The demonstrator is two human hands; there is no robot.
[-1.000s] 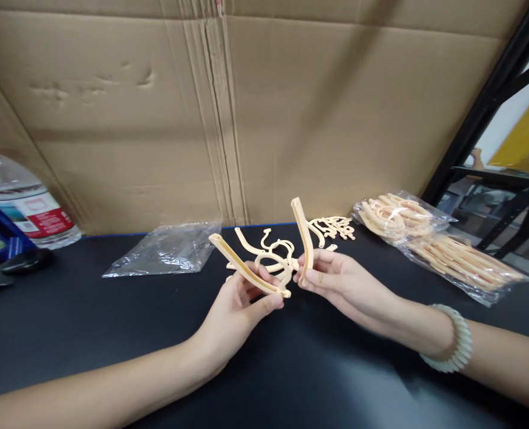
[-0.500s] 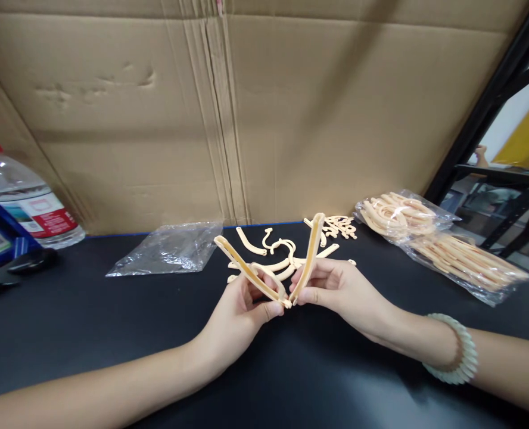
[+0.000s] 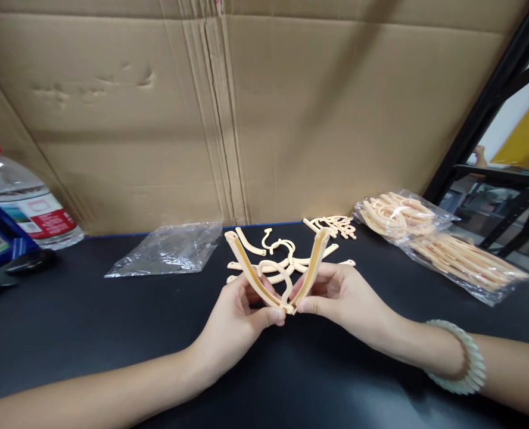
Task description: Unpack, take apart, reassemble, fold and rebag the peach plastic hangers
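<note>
My left hand [image 3: 235, 325] is closed on a beige plastic hanger arm [image 3: 245, 262], a curved piece with a hollow channel, pinched near its lower end. A thin curved hanger hook [image 3: 286, 280] rises from that same end. In my right hand [image 3: 342, 301], thumb and fingers grip a second hanger arm [image 3: 314, 262]. Both arms slant up and apart in a V, and their lower ends meet between my thumbs; whether they are joined there I cannot tell. Behind them, loose hanger arms [image 3: 251, 243] and another hook [image 3: 286, 242] lie on the black table [image 3: 157, 316].
Small beige pieces [image 3: 338, 226] are heaped at the back. To the right lie two clear bags [image 3: 394, 214] [image 3: 470, 262] of hanger parts. A crumpled clear bag [image 3: 166, 247] and a red-capped bottle [image 3: 36, 205] are on the left. Cardboard [image 3: 336, 119] stands behind.
The right hanger arm has tilted outward and come lower, and the left one has turned more upright. Their lower ends are now together, and the hook between them shows more fully.
</note>
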